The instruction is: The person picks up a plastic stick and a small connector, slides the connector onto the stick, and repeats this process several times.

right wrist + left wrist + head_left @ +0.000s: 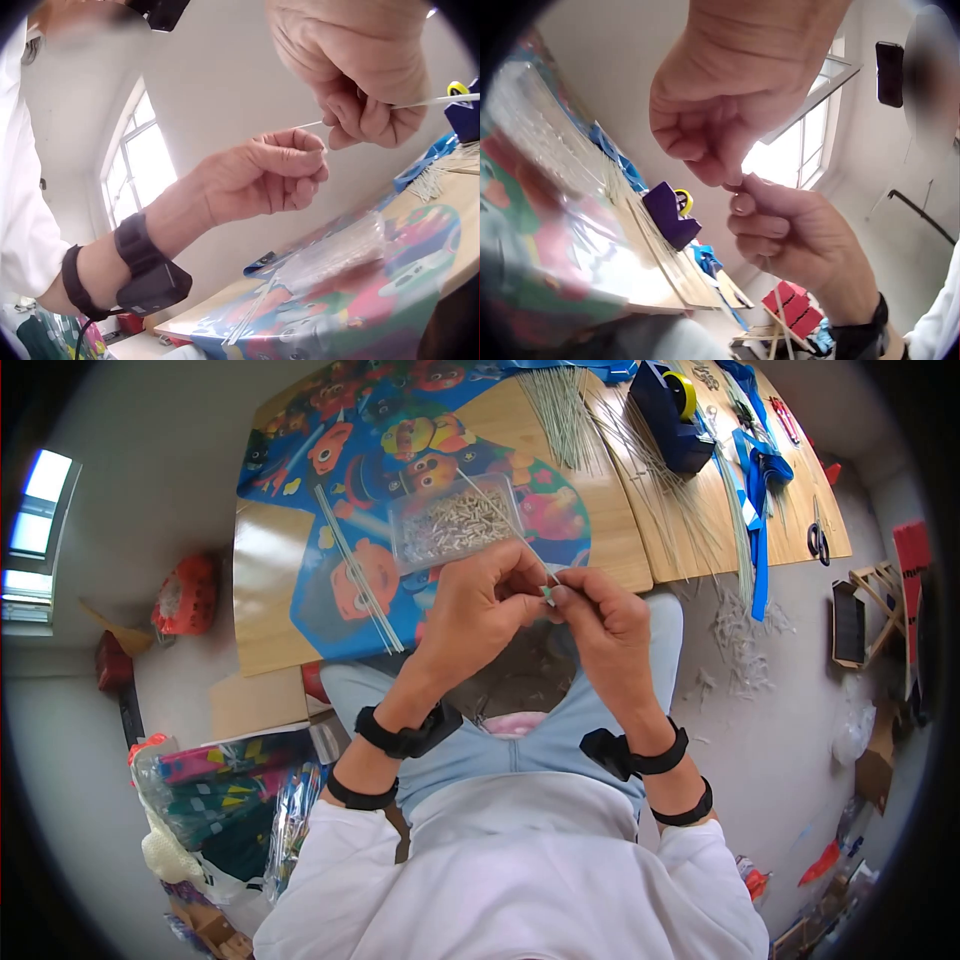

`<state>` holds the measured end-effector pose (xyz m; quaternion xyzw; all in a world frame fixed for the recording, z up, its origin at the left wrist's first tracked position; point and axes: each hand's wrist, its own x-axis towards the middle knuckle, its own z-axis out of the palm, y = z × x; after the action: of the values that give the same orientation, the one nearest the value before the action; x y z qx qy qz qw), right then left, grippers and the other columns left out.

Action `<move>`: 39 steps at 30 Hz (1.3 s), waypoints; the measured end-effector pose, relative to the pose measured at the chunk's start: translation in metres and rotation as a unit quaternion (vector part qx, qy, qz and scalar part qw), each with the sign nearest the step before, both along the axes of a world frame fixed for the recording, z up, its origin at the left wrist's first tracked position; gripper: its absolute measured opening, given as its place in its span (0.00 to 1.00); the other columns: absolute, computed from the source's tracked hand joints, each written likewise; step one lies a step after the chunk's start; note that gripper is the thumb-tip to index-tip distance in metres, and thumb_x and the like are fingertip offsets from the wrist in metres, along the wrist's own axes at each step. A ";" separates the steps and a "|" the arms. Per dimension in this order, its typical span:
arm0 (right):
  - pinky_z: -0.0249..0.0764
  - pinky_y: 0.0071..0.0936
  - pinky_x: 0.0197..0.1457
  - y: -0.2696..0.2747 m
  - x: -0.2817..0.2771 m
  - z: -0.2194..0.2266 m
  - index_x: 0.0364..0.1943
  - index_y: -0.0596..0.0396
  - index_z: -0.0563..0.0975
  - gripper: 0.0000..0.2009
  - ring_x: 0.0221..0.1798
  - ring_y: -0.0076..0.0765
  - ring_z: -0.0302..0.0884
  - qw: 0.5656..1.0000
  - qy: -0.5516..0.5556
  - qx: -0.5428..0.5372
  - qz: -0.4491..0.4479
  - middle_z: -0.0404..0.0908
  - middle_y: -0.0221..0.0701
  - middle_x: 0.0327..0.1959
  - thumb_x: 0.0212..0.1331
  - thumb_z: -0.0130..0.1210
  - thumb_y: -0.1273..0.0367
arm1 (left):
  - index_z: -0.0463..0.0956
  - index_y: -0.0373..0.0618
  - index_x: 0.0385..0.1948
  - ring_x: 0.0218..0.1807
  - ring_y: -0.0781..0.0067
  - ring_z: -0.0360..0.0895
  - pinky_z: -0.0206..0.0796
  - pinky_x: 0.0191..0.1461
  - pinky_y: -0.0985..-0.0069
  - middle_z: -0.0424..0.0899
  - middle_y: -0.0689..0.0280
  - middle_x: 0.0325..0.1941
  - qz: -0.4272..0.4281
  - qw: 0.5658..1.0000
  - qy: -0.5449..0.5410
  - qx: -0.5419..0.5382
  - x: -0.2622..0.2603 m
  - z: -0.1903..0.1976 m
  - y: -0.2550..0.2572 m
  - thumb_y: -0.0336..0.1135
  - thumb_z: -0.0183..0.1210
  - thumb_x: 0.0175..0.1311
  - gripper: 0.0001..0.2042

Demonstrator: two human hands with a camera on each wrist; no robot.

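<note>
In the head view both hands meet over the lap at the table's near edge. My right hand [610,625] pinches a thin white stick [535,557], which slants up and away past the left fingers. At the fingertips sits a small pale green piece [548,593], pinched by my left hand [475,605]; the fingers mostly hide it. The stick shows below the right hand [799,240] in the left wrist view. Beyond the hands stands a clear plastic box [400,530] full of small pale, short pieces [455,522].
Several thin white sticks [355,570] lie left of the box on the colourful printed sheet [300,595]. Farther right are stick bundles [560,420], a dark tape dispenser [665,430], blue ribbon [760,490] and scissors [818,540]. Clear plastic scraps [745,650] lie on the floor.
</note>
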<state>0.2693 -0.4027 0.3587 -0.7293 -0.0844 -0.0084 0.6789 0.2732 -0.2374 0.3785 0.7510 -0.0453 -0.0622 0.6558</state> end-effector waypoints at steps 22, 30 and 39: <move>0.66 0.15 0.31 0.018 -0.031 0.023 0.41 0.61 0.82 0.06 0.29 0.15 0.73 0.990 0.119 0.050 0.054 0.80 0.25 0.29 0.65 0.57 0.75 | 0.79 0.39 0.37 0.38 0.75 0.82 0.76 0.43 0.80 0.85 0.63 0.35 0.146 0.920 -0.004 -0.363 -0.042 -0.023 0.010 0.22 0.64 0.62 0.05; 0.69 0.23 0.30 -0.016 -0.044 0.019 0.50 0.57 0.82 0.17 0.24 0.27 0.72 0.985 -0.057 -0.139 0.081 0.74 0.33 0.24 0.58 0.53 0.84 | 0.80 0.38 0.39 0.36 0.68 0.85 0.80 0.42 0.75 0.86 0.58 0.37 0.192 0.894 -0.003 -0.406 -0.034 -0.042 0.056 0.23 0.64 0.62 0.06; 0.68 0.24 0.29 -0.012 -0.046 0.014 0.50 0.59 0.82 0.18 0.24 0.30 0.71 0.984 -0.068 -0.146 0.074 0.73 0.34 0.23 0.56 0.53 0.85 | 0.80 0.37 0.40 0.37 0.69 0.85 0.81 0.43 0.75 0.86 0.59 0.37 0.199 0.899 0.005 -0.391 -0.034 -0.038 0.053 0.22 0.63 0.62 0.07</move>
<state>0.2235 -0.4145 0.3725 -0.8099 -0.1844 0.0053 0.5568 0.2391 -0.1843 0.3405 0.4275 0.0874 0.0884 0.8954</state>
